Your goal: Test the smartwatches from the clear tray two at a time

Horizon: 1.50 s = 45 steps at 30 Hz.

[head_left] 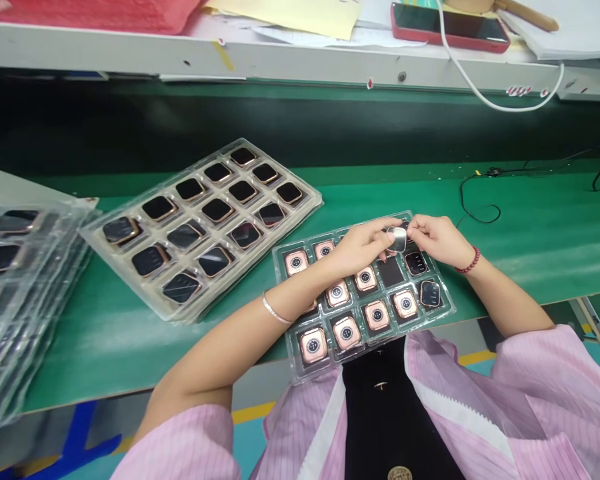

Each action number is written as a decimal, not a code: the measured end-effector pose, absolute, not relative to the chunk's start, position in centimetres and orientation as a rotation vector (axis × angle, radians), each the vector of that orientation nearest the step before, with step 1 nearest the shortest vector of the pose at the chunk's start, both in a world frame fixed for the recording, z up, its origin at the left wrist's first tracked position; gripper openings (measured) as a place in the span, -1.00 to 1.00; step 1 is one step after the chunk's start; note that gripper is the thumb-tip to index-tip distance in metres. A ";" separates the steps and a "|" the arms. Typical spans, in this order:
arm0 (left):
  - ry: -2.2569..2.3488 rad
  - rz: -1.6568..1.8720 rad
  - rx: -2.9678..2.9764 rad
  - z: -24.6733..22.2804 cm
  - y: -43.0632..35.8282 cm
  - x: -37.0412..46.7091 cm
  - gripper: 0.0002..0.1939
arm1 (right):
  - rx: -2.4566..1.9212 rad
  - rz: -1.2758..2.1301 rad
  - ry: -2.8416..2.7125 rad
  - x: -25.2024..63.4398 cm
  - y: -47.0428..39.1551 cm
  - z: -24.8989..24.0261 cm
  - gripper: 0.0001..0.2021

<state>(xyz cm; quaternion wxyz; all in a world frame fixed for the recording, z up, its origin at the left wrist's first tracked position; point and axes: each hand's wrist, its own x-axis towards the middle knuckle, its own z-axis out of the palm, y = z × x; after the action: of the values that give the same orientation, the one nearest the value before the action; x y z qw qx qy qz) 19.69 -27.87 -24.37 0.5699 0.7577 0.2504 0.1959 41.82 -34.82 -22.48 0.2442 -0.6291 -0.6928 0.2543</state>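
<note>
Above the far right part of a clear plastic tray (295, 363), my left hand (363, 248) holds a smartwatch body (397, 240) without a strap between thumb and fingers. My right hand (437, 237) is pinched closed at the watch's right edge; what sits between its fingertips is too small to make out. Rose-gold watches (347, 332) lie in the tray's pockets with their round sensor backs up. Two at the right, including a dark-faced watch (430, 293), show their screens. A bare dark pocket (391, 272) lies just below my left fingertips.
A stack of trays (145, 297) with dark-screened watches stands left of centre on the green mat (545, 227). More stacked trays (25, 333) rise at the far left. A thin black cable (463, 197) lies at the right. The shelf above holds papers, a red-cased phone (450, 28) and a white cable (473, 83).
</note>
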 end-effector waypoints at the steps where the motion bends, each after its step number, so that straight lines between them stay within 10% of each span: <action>1: 0.576 0.452 1.731 -24.5 -27.8 19.7 -0.46 | -1.715 0.688 -1.916 41.9 -34.8 -22.6 -0.75; 12: 0.435 0.353 2.227 -24.9 -28.3 19.5 -0.53 | -1.860 0.367 -1.906 43.0 -35.3 -22.2 -0.84; 18: 0.346 0.282 2.688 -24.8 -28.8 19.6 -0.67 | -1.631 0.757 -2.231 42.0 -42.0 -21.2 -0.82; 36: 0.368 0.290 1.600 -24.7 -31.3 18.2 -0.34 | -1.557 0.674 -1.926 41.1 -39.4 -23.8 -0.76; 45: 0.159 0.197 2.538 -23.9 -35.5 18.8 -0.54 | -1.730 0.377 -2.303 39.1 -34.7 -22.8 -0.79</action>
<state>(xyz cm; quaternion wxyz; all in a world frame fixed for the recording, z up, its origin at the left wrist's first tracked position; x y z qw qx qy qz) 18.83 -35.55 -23.89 0.2911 0.9520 0.0595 0.0740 39.09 -34.69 -22.83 0.1178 -0.5914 -0.7873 0.1287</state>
